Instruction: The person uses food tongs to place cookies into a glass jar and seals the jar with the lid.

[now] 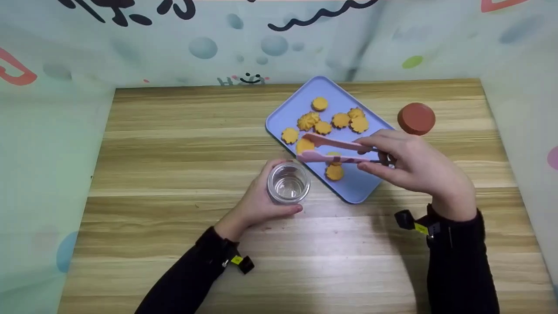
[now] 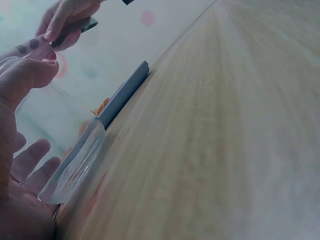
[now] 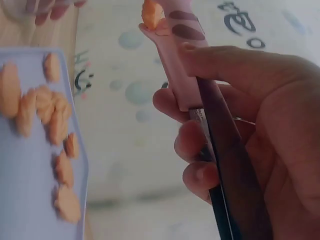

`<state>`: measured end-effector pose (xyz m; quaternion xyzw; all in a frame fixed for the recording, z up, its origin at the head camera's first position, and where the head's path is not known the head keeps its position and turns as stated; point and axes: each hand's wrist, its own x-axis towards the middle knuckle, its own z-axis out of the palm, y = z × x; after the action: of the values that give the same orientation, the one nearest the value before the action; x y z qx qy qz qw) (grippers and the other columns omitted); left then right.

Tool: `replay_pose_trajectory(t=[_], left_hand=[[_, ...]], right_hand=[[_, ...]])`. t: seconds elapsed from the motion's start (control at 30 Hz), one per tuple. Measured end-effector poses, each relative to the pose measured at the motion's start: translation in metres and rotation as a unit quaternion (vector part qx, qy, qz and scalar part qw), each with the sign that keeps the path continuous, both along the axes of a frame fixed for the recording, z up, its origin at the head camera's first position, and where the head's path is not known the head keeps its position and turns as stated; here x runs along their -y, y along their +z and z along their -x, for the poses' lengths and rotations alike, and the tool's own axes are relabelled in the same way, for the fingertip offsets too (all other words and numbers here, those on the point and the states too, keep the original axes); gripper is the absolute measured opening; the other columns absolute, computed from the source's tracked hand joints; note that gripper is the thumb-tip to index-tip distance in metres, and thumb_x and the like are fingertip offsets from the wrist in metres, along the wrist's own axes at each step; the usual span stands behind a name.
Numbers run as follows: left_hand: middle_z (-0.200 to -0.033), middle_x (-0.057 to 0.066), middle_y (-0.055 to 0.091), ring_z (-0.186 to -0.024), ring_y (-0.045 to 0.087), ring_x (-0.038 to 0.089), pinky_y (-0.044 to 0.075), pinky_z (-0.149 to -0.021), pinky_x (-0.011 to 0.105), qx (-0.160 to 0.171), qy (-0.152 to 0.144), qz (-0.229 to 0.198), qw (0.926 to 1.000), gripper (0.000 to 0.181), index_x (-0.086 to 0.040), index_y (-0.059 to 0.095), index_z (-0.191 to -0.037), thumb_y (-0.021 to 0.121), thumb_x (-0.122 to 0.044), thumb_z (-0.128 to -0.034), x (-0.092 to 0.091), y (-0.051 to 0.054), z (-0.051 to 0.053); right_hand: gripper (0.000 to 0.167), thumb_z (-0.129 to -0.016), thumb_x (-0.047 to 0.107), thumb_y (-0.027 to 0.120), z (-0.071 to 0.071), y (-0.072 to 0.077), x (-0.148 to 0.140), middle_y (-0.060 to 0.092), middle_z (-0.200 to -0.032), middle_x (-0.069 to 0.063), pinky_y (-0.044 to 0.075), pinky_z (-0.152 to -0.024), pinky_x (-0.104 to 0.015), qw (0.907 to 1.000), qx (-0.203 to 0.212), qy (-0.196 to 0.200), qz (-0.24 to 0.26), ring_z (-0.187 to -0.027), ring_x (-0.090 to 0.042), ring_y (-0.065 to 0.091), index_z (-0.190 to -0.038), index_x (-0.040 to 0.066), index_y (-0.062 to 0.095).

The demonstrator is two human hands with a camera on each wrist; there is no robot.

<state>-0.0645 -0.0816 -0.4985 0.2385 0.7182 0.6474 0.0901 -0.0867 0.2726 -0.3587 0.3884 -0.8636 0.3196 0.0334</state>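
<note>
From here I see the right hand's (image 1: 418,168) fingers clamped on the pink tongs (image 1: 333,143), long axis crosswise over the blue tray (image 1: 357,189), tips pointing left, a cookie (image 1: 305,146) between them! The left hand's (image 1: 257,203) fingers wrap the upward-facing glass jar (image 1: 288,182) beside the tray; my right wrist view catches the cookie's edge, my head view its broad face.

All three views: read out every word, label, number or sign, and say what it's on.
Backdrop: grey "H" beside the printed smiley; neighbouring letters unreadable.
Backdrop: large black characters, cut off, unreadable.
Yellow wrist-camera labels: too small.
Pink tongs: possible marking on the metal, too blurred.
</note>
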Motion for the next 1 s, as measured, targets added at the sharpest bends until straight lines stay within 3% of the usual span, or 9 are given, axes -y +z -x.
replay_pose_trajectory(t=[0.37,0.67,1.0], left_hand=[[-0.148,0.001,0.063,-0.137,0.06,0.019,0.044,-0.123,0.041,0.035,-0.003,0.016,0.9993,0.103,-0.016,0.045,-0.156,0.105,-0.023,-0.0724,0.0,0.002,-0.001],[-0.151,0.002,0.059,-0.139,0.059,0.02,0.046,-0.123,0.039,0.05,-0.012,-0.011,0.9986,0.1,-0.016,0.045,-0.155,0.103,-0.016,-0.0746,0.001,0.001,-0.001],[-0.149,0.002,0.061,-0.134,0.062,0.022,0.05,-0.118,0.041,0.044,-0.02,-0.022,0.9986,0.102,-0.016,0.044,-0.157,0.104,-0.015,-0.0741,0.001,0.001,-0.001]], right_hand=[[0.032,-0.098,0.016,0.085,-0.015,0.007,0.022,0.073,-0.113,0.005,0.049,-0.065,-0.016,0.9988,0.017,0.023,-0.04,-0.078,-0.003,0.059,-0.128,0.012,0.076],[0.031,-0.101,0.025,0.083,-0.02,0.007,0.033,0.076,-0.116,0.004,0.057,-0.068,-0.028,0.9965,0.039,0.026,-0.069,-0.084,-0.007,0.065,-0.129,0.012,0.077],[0.034,-0.1,0.026,0.083,-0.024,0.005,0.04,0.077,-0.114,0.001,0.058,-0.07,-0.033,0.9949,0.01,0.016,-0.099,-0.083,-0.008,0.065,-0.13,0.011,0.077]])
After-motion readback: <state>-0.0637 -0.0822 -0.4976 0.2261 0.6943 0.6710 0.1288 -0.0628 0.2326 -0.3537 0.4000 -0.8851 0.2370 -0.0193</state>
